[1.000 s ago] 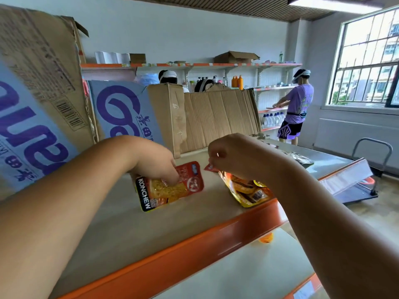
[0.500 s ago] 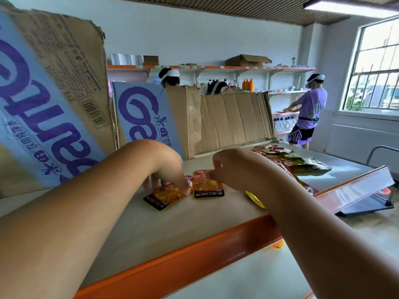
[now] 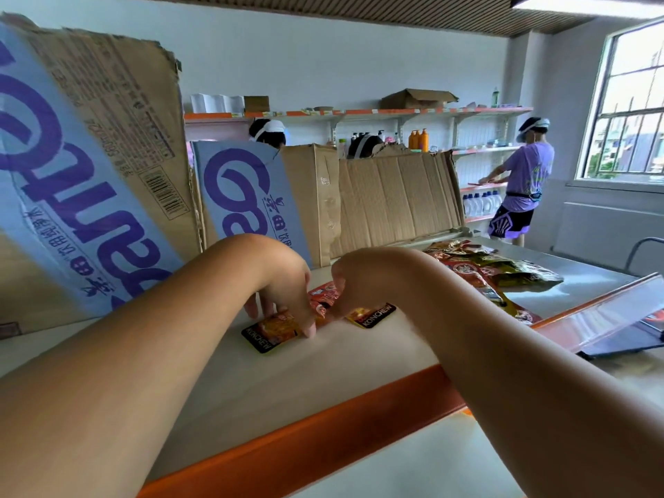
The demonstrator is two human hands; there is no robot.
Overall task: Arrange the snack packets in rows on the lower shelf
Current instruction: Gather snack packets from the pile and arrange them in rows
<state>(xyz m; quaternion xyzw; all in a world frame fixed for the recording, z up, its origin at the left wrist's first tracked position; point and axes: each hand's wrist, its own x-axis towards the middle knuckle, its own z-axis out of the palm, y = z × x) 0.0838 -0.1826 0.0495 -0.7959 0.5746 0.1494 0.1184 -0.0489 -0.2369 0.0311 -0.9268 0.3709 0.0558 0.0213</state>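
On the pale shelf (image 3: pixel 312 375), cardboard boxes (image 3: pixel 395 199) stand at the back, their contents hidden. The left hand (image 3: pixel 284 282) presses spread fingertips on the left packet (image 3: pixel 267 334). The right hand (image 3: pixel 363 278) curls over the right packet (image 3: pixel 373 315), its grip hidden. A loose packet heap (image 3: pixel 496 267) lies further right.

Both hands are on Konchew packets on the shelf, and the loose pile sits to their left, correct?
Not quite: the head view shows the loose pile lying right of the left hand and right hand, not left.
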